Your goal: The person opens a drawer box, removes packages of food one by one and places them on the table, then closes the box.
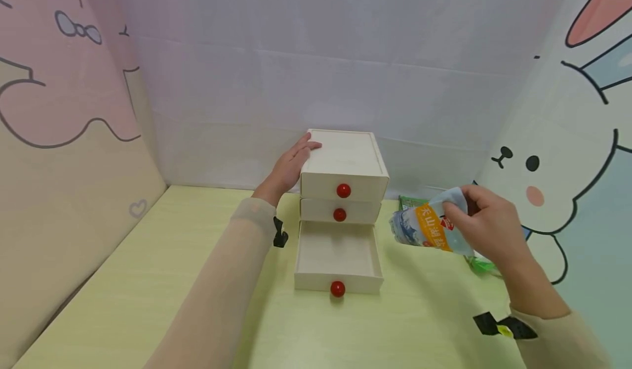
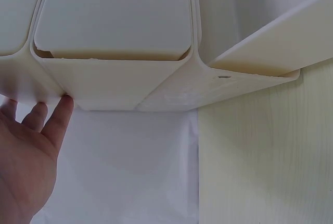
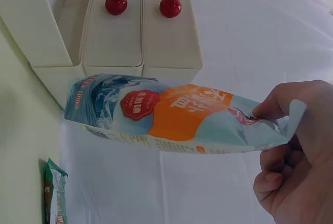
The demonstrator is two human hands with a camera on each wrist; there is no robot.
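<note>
A white chest of small drawers (image 1: 345, 152) with red round knobs stands on the table, its bottom drawer (image 1: 340, 251) pulled out and bare inside. My left hand (image 1: 290, 163) rests against the upper left side of the chest, fingertips over the top edge; in the left wrist view its fingers (image 2: 60, 117) touch the side wall. My right hand (image 1: 489, 223) pinches one end of a blue, orange and white bag (image 1: 427, 226) with printed characters. In the right wrist view the bag (image 3: 179, 112) hangs sideways, apart from the chest.
Behind the right hand lies a green packet (image 1: 412, 202) on the pale table (image 1: 187, 281), and another green wrapper part (image 1: 481, 265) shows below the hand. A white cloth (image 1: 247, 84) backs the table; printed panels stand at both sides.
</note>
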